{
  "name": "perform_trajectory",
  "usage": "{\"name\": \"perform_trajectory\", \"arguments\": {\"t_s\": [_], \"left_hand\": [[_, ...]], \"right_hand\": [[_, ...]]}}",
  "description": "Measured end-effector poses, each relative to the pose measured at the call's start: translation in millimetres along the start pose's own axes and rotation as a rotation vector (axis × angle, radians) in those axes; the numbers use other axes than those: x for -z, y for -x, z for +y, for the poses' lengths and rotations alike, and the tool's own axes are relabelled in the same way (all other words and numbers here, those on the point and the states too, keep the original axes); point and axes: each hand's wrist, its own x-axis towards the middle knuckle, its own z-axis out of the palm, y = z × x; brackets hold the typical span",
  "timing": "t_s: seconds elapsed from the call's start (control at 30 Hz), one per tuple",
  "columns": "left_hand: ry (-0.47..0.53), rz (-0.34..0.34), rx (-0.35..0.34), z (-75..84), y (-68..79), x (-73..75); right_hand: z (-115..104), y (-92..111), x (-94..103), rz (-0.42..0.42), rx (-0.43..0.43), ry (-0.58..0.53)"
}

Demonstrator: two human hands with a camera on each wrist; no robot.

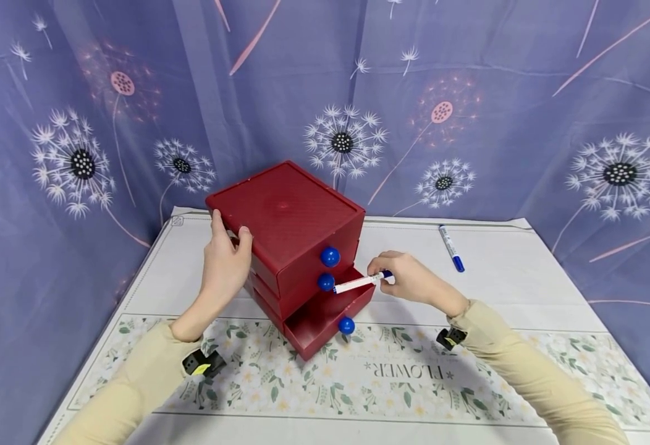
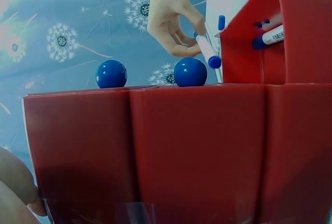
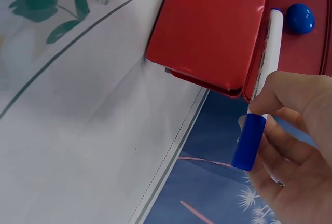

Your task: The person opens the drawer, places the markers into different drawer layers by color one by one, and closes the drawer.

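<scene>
My right hand (image 1: 408,277) pinches a white marker with a blue cap (image 1: 361,282). The held marker slants over the pulled-out bottom drawer (image 1: 316,324) of a red drawer cabinet (image 1: 288,213), its far end near the middle knob. In the right wrist view, thumb and fingers hold it near its cap (image 3: 250,142). My left hand (image 1: 225,259) rests against the cabinet's upper left edge, thumb at the top and fingers along the side. Inside the drawer, the left wrist view shows part of another blue-capped marker (image 2: 270,37).
Another blue-capped marker (image 1: 451,247) lies on the white table cover to the right. The upper two drawers are closed, with blue knobs (image 1: 330,256) facing front. A floral strip (image 1: 403,377) runs across the table's front; a purple curtain (image 1: 280,86) hangs behind.
</scene>
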Motion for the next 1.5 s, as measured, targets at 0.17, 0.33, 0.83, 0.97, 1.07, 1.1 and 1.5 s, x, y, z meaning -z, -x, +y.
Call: {"name": "perform_trajectory", "arguments": {"t_s": [0.17, 0.33, 0.83, 0.97, 1.07, 1.1, 1.5], "left_hand": [[-0.005, -0.002, -0.009, -1.9, 0.4, -0.9], [-0.006, -0.009, -0.016, -1.5, 0.8, -1.2], [-0.02, -0.022, -0.038, -2.9, 0.8, -2.7], [-0.023, -0.025, -0.036, -4.1, 0.4, -3.2], [-0.033, -0.011, -0.032, -4.9, 0.5, -4.3], [-0.035, -0.004, -0.034, -4.6, 1.2, -4.5], [-0.044, -0.004, -0.033, -4.9, 0.7, -3.7]], "right_hand": [[-4.8, -4.6, -2.3, -0.048, 0.067, -0.028], [-12.7, -9.5, -3.4, -0.083, 0.124, -0.019], [-31.4, -31.0, -3.3, -0.345, 0.176, -0.024], [-29.6, -34.6, -10.1, -0.403, 0.169, -0.049], [-28.0, -37.3, -14.2, -0.434, 0.145, -0.074], [-27.8, -38.3, -14.8, -0.445, 0.134, -0.08], [-26.1, -52.5, -19.1, -0.545, 0.068, -0.084]]}}
